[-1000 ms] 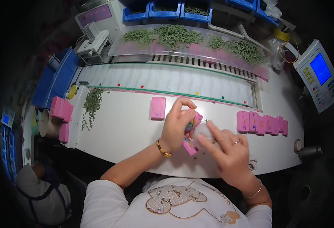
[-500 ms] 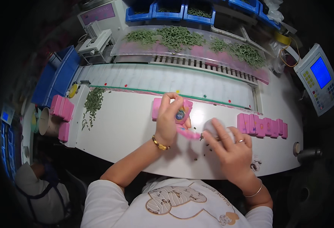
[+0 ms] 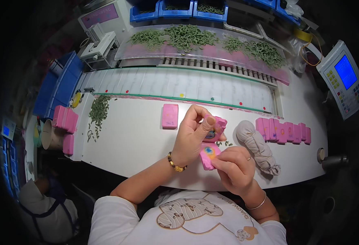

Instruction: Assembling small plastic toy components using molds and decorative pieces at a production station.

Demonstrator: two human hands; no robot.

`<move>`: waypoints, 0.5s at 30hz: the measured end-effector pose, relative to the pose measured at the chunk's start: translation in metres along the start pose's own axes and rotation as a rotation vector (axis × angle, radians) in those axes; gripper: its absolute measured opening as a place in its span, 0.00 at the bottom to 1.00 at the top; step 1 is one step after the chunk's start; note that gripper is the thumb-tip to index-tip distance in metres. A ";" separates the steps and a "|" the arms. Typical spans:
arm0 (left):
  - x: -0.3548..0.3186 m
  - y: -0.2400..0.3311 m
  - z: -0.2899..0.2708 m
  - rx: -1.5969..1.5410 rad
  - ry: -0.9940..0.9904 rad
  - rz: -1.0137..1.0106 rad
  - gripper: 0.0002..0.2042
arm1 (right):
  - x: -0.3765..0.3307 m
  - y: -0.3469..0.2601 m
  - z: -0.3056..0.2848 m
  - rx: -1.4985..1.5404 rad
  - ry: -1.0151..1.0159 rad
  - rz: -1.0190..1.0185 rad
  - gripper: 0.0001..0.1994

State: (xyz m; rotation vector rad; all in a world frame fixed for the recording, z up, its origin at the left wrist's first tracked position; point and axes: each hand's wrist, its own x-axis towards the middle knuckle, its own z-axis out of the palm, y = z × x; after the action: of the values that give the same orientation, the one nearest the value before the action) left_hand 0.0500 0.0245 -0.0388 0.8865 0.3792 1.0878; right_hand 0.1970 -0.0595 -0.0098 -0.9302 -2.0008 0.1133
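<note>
Pink block — in left hand, lower part in right hand

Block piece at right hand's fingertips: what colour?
The block piece is pink, with a blue and yellow patch; best seen in the head view.

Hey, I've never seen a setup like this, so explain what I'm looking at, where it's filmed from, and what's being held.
No robot here, just two bare hands. A wide fisheye camera worn on the head looks down, so straight edges bend. The left hand holds an upper pink piece; the right hand grips a lower pink piece with a blue and yellow mark. Whether the pieces join is unclear. On the white table lie small green bits, a single pink block, a pale cloth bundle and, at right, a row of pink blocks.
</note>
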 end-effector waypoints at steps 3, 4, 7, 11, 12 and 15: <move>-0.004 0.004 -0.009 0.267 0.027 0.141 0.11 | -0.009 0.005 -0.003 -0.237 0.109 -0.184 0.15; -0.008 0.009 -0.011 0.299 -0.003 0.114 0.10 | -0.010 0.007 -0.005 -0.238 0.108 -0.181 0.15; -0.015 0.016 -0.005 0.310 -0.025 0.014 0.08 | -0.013 0.011 -0.007 -0.307 0.082 -0.214 0.13; -0.024 0.017 0.005 0.285 -0.039 -0.078 0.07 | -0.014 0.013 -0.005 -0.331 0.122 -0.222 0.15; -0.025 0.017 0.006 0.285 -0.040 -0.077 0.07 | -0.014 0.014 -0.006 -0.334 0.131 -0.194 0.15; -0.025 0.017 0.009 0.361 -0.050 -0.038 0.07 | -0.009 0.018 -0.005 -0.240 0.151 -0.115 0.15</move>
State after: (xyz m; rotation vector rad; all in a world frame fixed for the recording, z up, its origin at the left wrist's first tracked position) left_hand 0.0344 0.0013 -0.0234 1.2180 0.5591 0.9747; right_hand 0.2139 -0.0540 -0.0208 -0.9406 -1.9496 -0.2595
